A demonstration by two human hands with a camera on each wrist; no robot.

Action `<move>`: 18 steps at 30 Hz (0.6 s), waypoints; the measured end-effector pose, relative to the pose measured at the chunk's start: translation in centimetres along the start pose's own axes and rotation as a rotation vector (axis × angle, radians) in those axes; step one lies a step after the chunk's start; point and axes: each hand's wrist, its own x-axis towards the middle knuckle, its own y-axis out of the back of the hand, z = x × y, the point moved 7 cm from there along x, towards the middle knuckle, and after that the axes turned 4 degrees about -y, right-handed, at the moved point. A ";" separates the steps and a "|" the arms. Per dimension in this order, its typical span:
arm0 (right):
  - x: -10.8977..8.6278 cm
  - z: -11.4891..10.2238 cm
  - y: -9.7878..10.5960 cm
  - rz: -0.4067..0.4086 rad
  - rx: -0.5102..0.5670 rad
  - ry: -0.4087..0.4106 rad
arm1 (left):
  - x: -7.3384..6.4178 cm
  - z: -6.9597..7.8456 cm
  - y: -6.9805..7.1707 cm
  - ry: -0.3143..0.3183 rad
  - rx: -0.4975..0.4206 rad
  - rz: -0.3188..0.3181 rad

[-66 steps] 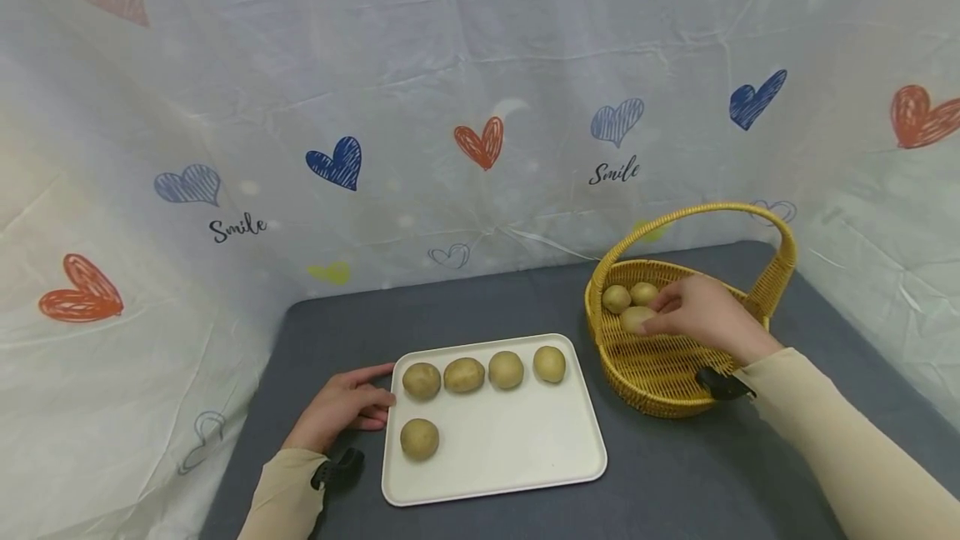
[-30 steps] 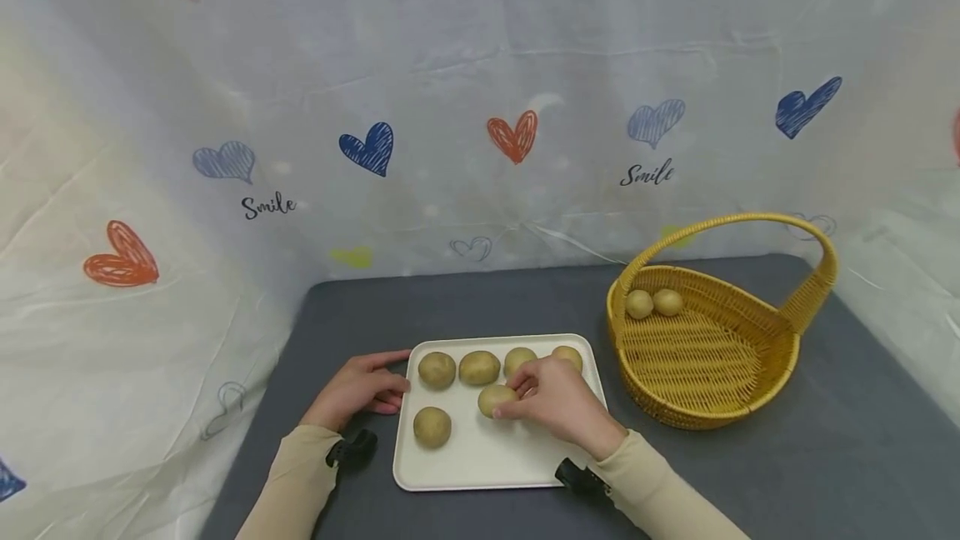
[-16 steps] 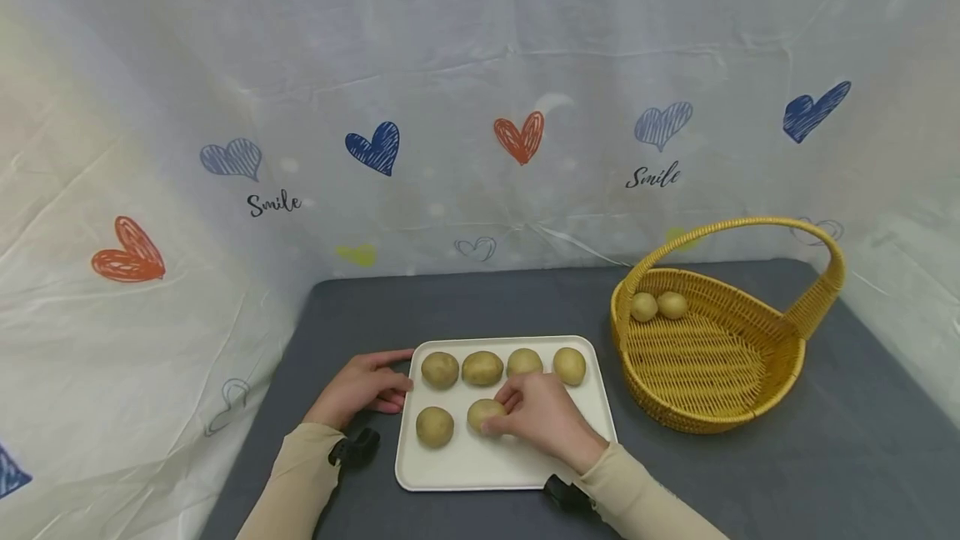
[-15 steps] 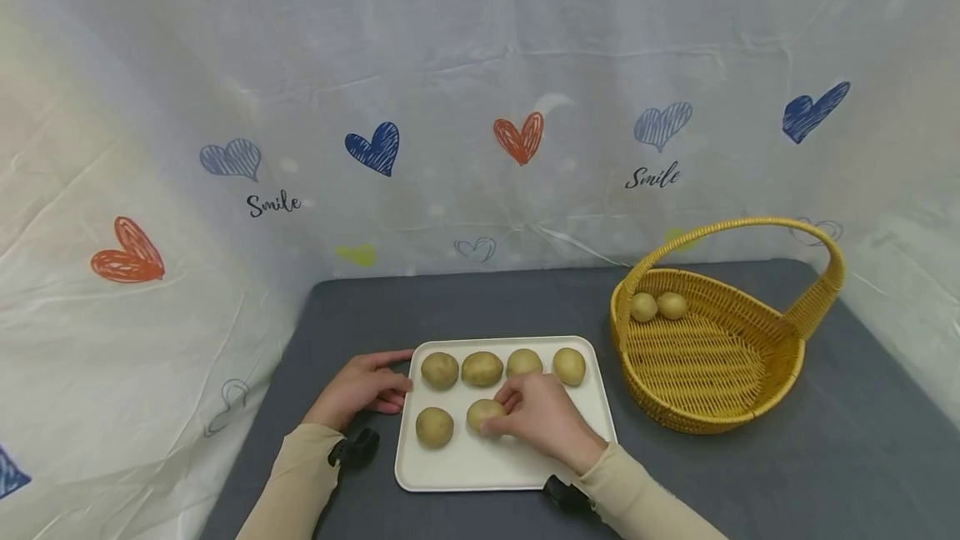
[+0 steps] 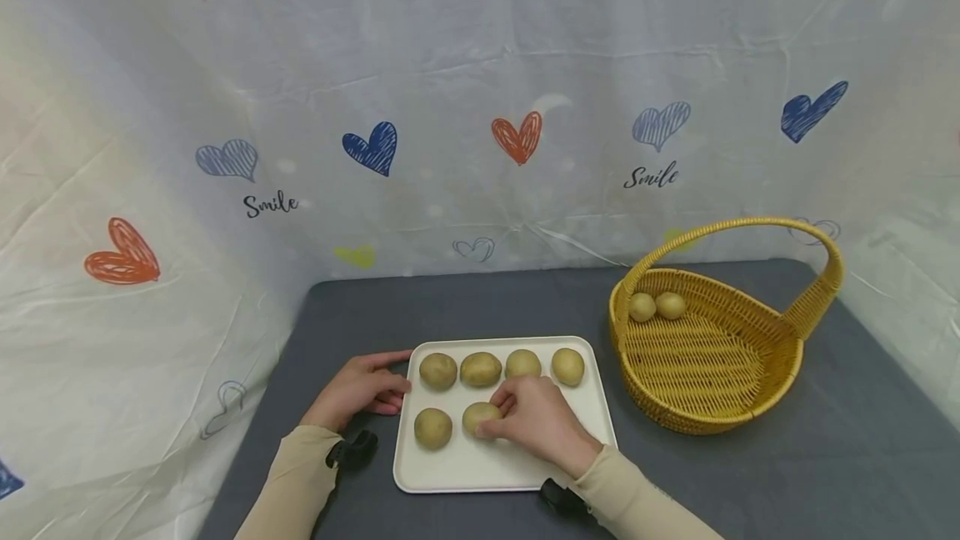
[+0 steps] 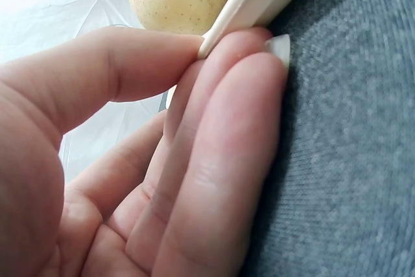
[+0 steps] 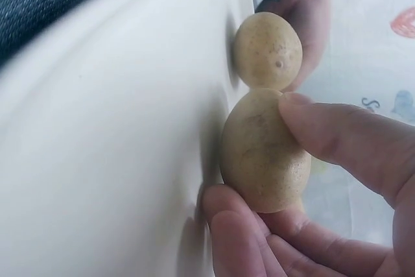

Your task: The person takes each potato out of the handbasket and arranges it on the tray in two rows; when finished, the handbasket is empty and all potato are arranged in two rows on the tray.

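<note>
In the head view my right hand [image 5: 538,419] holds a potato [image 5: 480,418] between thumb and fingers, low over the white tray [image 5: 480,469]. The right wrist view shows the thumb on one side of this potato [image 7: 262,154] and the fingertips round its underside, close to the tray surface. Another potato [image 5: 432,428] lies to its left. Behind them a row of several potatoes [image 5: 481,369] runs along the tray's far side. My left hand [image 5: 357,388] grips the tray's left edge; in the left wrist view the thumb presses on the rim [image 6: 224,30] with fingers beneath it.
A yellow wicker basket [image 5: 701,373] with a tall arched handle stands on the grey table [image 5: 375,307] right of the tray. Two potatoes [image 5: 656,306] sit at its left end. A white curtain [image 5: 450,48] with printed hearts hangs behind the table.
My right hand has taken the potato from the basket, carried it left to the tray and lowered it beside the front-left potato. The left hand stays at the tray's edge.
</note>
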 end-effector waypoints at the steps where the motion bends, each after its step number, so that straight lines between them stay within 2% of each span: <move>1: 0.0 0.0 0.0 0.001 0.000 0.001 | 0.0 0.0 0.0 -0.001 -0.001 -0.001; 18: -0.1 -0.4 -0.3 0.020 -0.026 0.048 | 0.0 -0.1 0.0 -0.007 0.000 -0.004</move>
